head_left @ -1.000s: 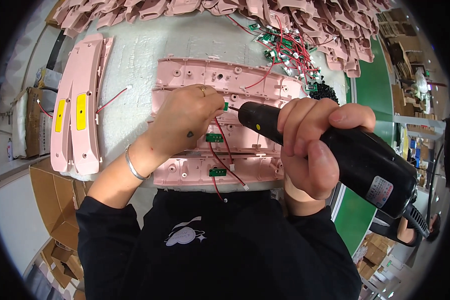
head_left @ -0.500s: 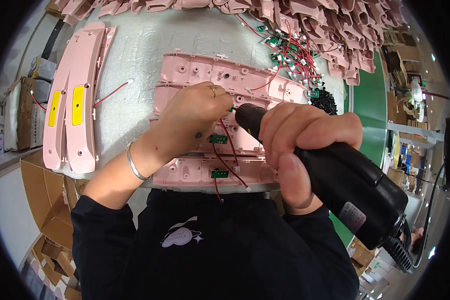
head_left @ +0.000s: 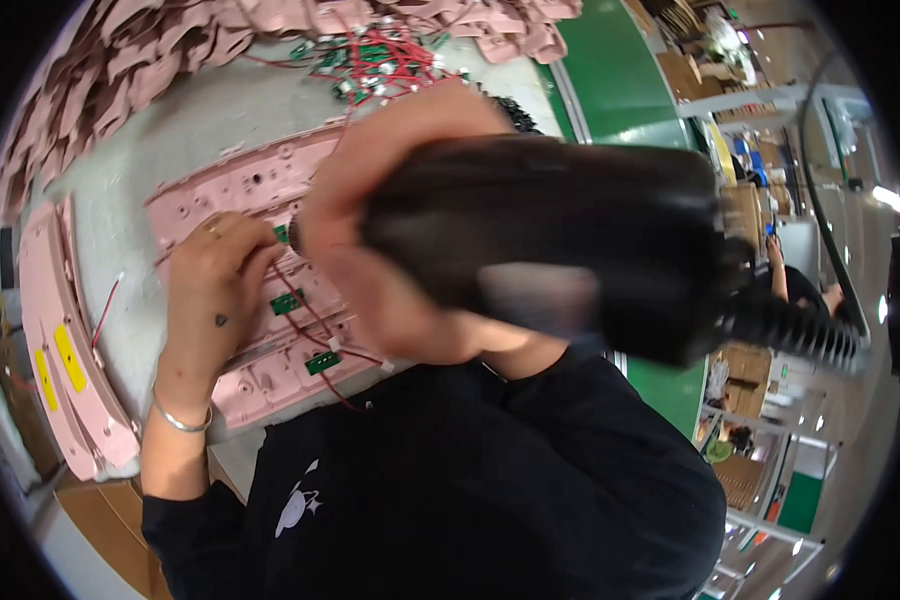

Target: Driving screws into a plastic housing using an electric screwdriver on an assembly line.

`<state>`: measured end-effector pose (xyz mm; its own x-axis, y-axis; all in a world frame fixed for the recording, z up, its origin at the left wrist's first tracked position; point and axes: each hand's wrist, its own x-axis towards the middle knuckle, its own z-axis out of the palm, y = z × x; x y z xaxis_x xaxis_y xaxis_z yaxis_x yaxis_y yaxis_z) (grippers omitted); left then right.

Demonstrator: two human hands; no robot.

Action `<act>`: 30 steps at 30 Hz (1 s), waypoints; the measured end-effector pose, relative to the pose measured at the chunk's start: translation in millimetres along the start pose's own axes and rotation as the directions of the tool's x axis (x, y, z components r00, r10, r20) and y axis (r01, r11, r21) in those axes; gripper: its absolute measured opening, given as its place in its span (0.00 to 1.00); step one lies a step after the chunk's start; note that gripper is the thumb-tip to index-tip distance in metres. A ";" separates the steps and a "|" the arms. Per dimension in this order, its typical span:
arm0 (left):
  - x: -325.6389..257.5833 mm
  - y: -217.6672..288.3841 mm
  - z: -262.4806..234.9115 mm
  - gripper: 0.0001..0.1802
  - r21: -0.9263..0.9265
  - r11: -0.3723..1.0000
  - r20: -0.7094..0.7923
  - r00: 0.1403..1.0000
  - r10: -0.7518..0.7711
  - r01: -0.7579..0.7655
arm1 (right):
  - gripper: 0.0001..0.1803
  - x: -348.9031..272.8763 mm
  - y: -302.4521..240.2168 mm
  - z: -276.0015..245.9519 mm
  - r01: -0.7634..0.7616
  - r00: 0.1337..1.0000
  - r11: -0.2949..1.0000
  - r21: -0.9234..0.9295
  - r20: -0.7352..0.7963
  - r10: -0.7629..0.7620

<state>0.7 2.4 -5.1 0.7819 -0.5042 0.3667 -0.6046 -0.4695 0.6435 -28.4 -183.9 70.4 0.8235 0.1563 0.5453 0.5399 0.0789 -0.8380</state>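
Observation:
In my right hand (head_left: 355, 250) is a black electric screwdriver (head_left: 560, 230), smeared by motion and large in front of the work; the hand wraps round its body. Its tip is hidden. My left hand (head_left: 210, 290) has thumb and fingers closed at a small green circuit board (head_left: 282, 234) on a pink plastic shell (head_left: 240, 190). Nearer me, a second green board (head_left: 286, 302) and a third green board (head_left: 322, 361) lie on further pink shells, with red wires (head_left: 305, 330) trailing from them.
Green boards with red wires (head_left: 380, 60) lie heaped at the back, beside piled pink shells (head_left: 130, 70). Black screws (head_left: 518, 115) sit partly behind my right hand. Left are assembled pink pieces with yellow labels (head_left: 70, 357). Another person (head_left: 795, 285) shows at far right.
The view has turned and shifted, so the shells appear farther left. The screwdriver in my right hand now looks larger and lies more level. My left hand stays by the same board.

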 end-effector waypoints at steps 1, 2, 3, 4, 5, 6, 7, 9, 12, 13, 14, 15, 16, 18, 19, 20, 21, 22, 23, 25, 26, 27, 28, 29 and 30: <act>-1.4 -2.4 3.2 0.05 0.011 0.999 0.011 0.999 -0.049 0.049 | 0.19 -6.9 -12.6 -4.7 -0.138 0.985 0.980 0.141 -0.087 0.152; 1.4 -0.4 5.6 0.05 -0.026 0.999 0.010 0.999 -0.041 0.042 | 0.21 -12.8 -13.7 -16.6 0.047 0.981 0.964 0.260 -0.196 0.005; 0.0 1.1 5.4 0.05 -0.029 0.999 0.016 0.999 -0.036 0.036 | 0.19 -19.0 -24.2 -34.1 0.039 0.975 0.998 0.052 -0.220 -0.027; -1.0 3.3 4.3 0.05 0.005 1.000 -0.002 1.000 -0.028 0.028 | 0.17 -22.8 -29.2 -42.7 0.076 0.948 0.997 0.011 -0.311 -0.069; -1.1 4.1 5.0 0.04 0.039 0.999 -0.016 1.000 -0.014 0.015 | 0.17 -28.4 -30.5 -56.7 0.119 0.933 0.993 -0.018 -0.339 -0.118; -1.2 4.3 5.7 0.04 0.038 0.998 0.012 0.999 -0.046 0.045 | 0.17 -37.2 -34.4 -70.0 0.044 0.896 0.987 -0.157 -0.431 -0.109; -0.5 4.7 6.8 0.04 0.032 0.999 0.020 0.999 -0.034 0.033 | 0.17 -47.5 -33.6 -88.6 0.039 0.870 0.987 -0.157 -0.480 -0.111; -0.8 6.6 4.0 0.05 0.072 0.997 0.030 0.999 -0.012 0.010 | 0.14 -61.4 -34.2 -100.8 -0.131 0.793 0.959 -0.252 -0.607 -0.052; 0.6 11.0 -2.4 0.06 0.167 0.984 0.028 0.998 0.064 -0.068 | 0.14 -77.8 -31.6 -118.5 -0.128 0.743 0.973 -0.191 -0.668 -0.033; 1.3 13.7 -4.5 0.06 0.166 0.984 0.032 0.997 0.066 -0.071 | 0.14 -78.9 -31.8 -120.6 -0.129 0.740 0.973 -0.191 -0.671 -0.034; 3.1 16.0 -6.4 0.07 0.159 0.985 0.021 0.998 0.065 -0.068 | 0.14 -79.8 -31.3 -121.8 -0.129 0.715 0.973 -0.190 -0.698 -0.041; 4.3 17.7 -7.3 0.07 0.152 0.986 0.010 0.998 0.064 -0.065 | 0.14 -81.0 -31.2 -123.9 -0.129 0.689 0.973 -0.189 -0.723 -0.049; 4.8 18.1 -7.1 0.08 0.116 0.992 0.014 0.999 0.041 -0.043 | 0.14 -82.7 -31.8 -127.7 -0.155 0.680 0.969 -0.194 -0.733 -0.038; 4.6 24.4 -6.7 0.08 0.091 0.996 0.021 1.000 -0.006 0.004 | 0.14 -86.1 -32.2 -131.9 -0.156 0.680 0.967 -0.201 -0.732 -0.043; 5.3 26.6 -5.5 0.08 0.063 0.997 0.025 0.998 -0.053 0.051 | 0.14 -87.9 -32.1 -133.7 -0.158 0.682 0.965 -0.211 -0.730 -0.049; 5.5 26.6 -4.8 0.08 0.068 0.996 0.027 0.998 -0.054 0.052 | 0.14 -89.2 -31.6 -134.3 -0.157 0.681 0.966 -0.207 -0.731 -0.046; 6.2 25.6 -3.4 0.08 0.092 0.996 0.039 0.999 -0.006 0.002 | 0.14 -91.0 -31.1 -134.9 -0.145 0.686 0.971 -0.190 -0.727 -0.040; 7.2 25.5 -2.3 0.08 0.114 0.992 0.052 0.998 0.043 -0.049 | 0.14 -92.6 -30.9 -135.4 -0.133 0.691 0.976 -0.173 -0.722 -0.034; 8.3 26.3 -1.4 0.08 0.116 0.992 0.054 0.998 0.044 -0.050 | 0.14 -92.7 -30.7 -134.9 -0.132 0.689 0.976 -0.171 -0.724 -0.034; 11.1 29.2 1.0 0.08 0.147 0.985 0.079 0.994 0.081 -0.092 | 0.15 -91.3 -31.6 -132.8 -0.156 0.679 0.968 -0.197 -0.733 -0.040; 13.5 32.0 1.7 0.08 0.149 0.984 0.079 0.993 0.082 -0.093 | 0.15 -91.5 -34.0 -133.7 -0.155 0.678 0.968 -0.196 -0.734 -0.040; 17.3 36.8 2.3 0.08 0.113 0.989 0.075 0.994 0.084 -0.093 | 0.14 -92.5 -37.9 -135.8 -0.109 0.702 0.976 -0.189 -0.710 -0.059; 21.9 42.1 3.3 0.08 0.077 0.993 0.071 0.994 0.087 -0.093 | 0.14 -93.2 -42.0 -137.5 -0.062 0.723 0.982 -0.181 -0.686 -0.080; 26.5 46.5 2.5 0.08 0.085 0.993 0.064 0.995 0.082 -0.087 | 0.15 -91.1 -44.6 -136.4 -0.024 0.732 0.983 -0.181 -0.673 -0.106; 35.7 50.6 4.8 0.08 0.073 0.980 0.090 0.980 0.178 -0.184 | 0.15 -90.7 -49.0 -137.2 0.012 0.751 0.986 -0.168 -0.649 -0.120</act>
<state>-2.7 -42.9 37.4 0.6450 -0.6429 0.4130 -0.7479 -0.4201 0.5140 -105.7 -337.1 64.6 0.6671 -0.5312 0.5224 0.5713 -0.0855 -0.8163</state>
